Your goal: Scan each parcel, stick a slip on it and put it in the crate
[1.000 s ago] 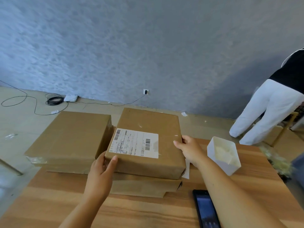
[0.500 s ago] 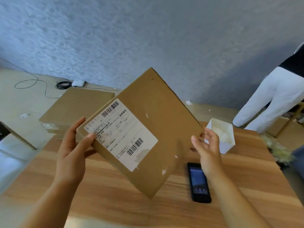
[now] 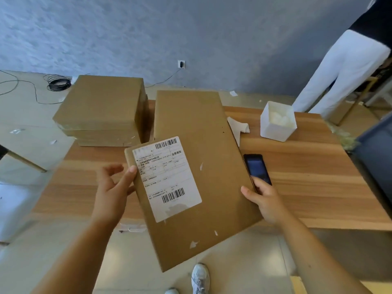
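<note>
A pale wooden table with a streaked grain fills the middle of the view. Over its near edge both hands hold a flat brown cardboard parcel, tilted and turned askew, its lower corner hanging out over the floor. At the table's far left stands a stack of brown cardboard boxes, and just beside it a second flat cardboard box lies on the table, partly hidden by the held parcel. A white printed label with two barcodes sits on the left half of the parcel's upper face. A white square tub stands further right. The left hand pinches the parcel's left edge: one finger lies against the edge just beside the label, another tucks under the cardboard, and the rest are spread loose, clear of it. The right hand grips the right edge, thumb on top and fingers hidden beneath. A black phone lies on the table just beyond that hand.
</note>
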Tool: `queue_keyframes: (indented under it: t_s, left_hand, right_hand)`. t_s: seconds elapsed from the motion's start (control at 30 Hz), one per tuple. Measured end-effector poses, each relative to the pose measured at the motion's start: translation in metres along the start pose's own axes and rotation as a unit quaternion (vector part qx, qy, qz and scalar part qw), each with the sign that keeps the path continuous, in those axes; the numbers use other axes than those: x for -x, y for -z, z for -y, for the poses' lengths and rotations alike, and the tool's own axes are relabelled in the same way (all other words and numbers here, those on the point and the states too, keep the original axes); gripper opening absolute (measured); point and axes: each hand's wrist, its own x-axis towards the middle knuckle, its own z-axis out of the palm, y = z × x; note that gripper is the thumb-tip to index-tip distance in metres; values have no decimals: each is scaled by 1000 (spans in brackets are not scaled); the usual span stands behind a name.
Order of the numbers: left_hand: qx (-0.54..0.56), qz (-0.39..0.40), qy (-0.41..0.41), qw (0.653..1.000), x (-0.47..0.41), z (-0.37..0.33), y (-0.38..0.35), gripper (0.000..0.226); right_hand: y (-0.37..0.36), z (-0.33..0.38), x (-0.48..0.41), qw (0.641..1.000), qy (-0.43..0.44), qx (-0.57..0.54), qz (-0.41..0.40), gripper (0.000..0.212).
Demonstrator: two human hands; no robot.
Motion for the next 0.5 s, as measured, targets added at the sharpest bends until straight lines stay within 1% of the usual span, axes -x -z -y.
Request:
queue_keyframes:
  t_s: [0.07, 0.17, 0.27, 0.43, 0.5]
  left_hand:
    - [-28, 49, 30, 998, 7, 21, 5, 53]
    - [-102, 110, 69, 986, 16, 50, 5, 54]
    - [-133, 117, 110, 978, 28, 70, -2, 41]
    - [-187, 122, 127, 966, 34, 82, -9, 42]
    - [-209, 124, 133, 961, 27, 81, -12, 45]
  right_hand:
    - [-2, -14, 14, 999, -29, 4, -16, 26]
    - [-3, -32, 27, 996, -72, 10, -43, 21]
    - [-8, -48, 28, 991, -116, 13, -71, 21]
    - [-24, -67, 7, 977, -179, 61, -95, 31]
    - [-30, -71, -4, 971, -194, 65, -124, 37]
